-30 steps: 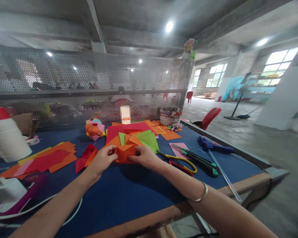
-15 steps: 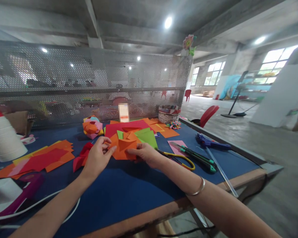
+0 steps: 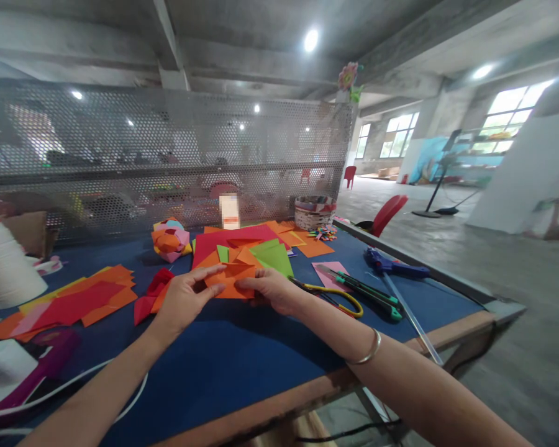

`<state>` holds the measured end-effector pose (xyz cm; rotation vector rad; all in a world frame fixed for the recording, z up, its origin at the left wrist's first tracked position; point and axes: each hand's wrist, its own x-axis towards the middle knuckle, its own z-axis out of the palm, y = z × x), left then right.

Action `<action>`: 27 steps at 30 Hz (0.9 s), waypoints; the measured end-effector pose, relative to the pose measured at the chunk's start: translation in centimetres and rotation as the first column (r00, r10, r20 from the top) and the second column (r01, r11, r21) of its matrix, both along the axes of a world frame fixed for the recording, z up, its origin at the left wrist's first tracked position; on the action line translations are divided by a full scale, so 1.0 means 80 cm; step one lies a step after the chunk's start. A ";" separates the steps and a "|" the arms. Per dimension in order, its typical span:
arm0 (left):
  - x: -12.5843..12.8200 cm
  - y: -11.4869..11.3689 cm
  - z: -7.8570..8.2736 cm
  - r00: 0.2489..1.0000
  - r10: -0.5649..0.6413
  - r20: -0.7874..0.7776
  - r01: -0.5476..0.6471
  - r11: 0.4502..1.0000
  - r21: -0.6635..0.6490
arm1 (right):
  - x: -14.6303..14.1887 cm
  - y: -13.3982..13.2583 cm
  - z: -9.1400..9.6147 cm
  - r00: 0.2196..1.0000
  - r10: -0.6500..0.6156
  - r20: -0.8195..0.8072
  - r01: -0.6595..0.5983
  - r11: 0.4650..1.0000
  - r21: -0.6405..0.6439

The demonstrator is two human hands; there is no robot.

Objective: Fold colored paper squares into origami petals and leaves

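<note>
A folded sheet of orange paper [image 3: 236, 289] is raised over the blue tabletop. My right hand [image 3: 277, 290] pinches its right side, thumb in front and the other fingers partly hidden behind. At the left side is my left hand [image 3: 186, 297], its thumb on the front and its forefinger along the upper fold, with the paper between them. Directly behind lie green paper [image 3: 274, 256] and red paper [image 3: 205, 246]. A red folded paper piece [image 3: 148, 301] rests left of my left hand. Yellow-handled scissors [image 3: 342, 300] lie right of my right hand.
Loose coloured sheets [image 3: 86, 299], a purple tool [image 3: 46, 363] with a white cable and stacked white cups [image 3: 9, 267] occupy the left. To the right are a green-black cutter [image 3: 368, 290], a blue glue gun [image 3: 395, 266] and a glue stick [image 3: 412, 320]. A woven basket [image 3: 314, 214] stands behind.
My left hand has moved slightly right and its forefinger now reaches over the orange paper's upper fold. My right hand keeps its pinch. The whole view has shifted a little.
</note>
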<state>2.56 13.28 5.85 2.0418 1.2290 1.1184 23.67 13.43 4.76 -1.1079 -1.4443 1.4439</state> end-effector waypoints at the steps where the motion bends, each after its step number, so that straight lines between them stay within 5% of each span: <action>1: 0.000 0.001 -0.001 1.000 -0.012 -0.017 0.012 1.000 0.013 | 0.000 0.000 0.000 1.000 0.010 0.023 -0.010 1.000 -0.017; 27: -0.003 0.006 -0.018 0.987 0.065 -0.148 -0.017 0.952 0.305 | -0.005 0.000 -0.009 0.967 0.054 0.249 -0.094 0.984 0.153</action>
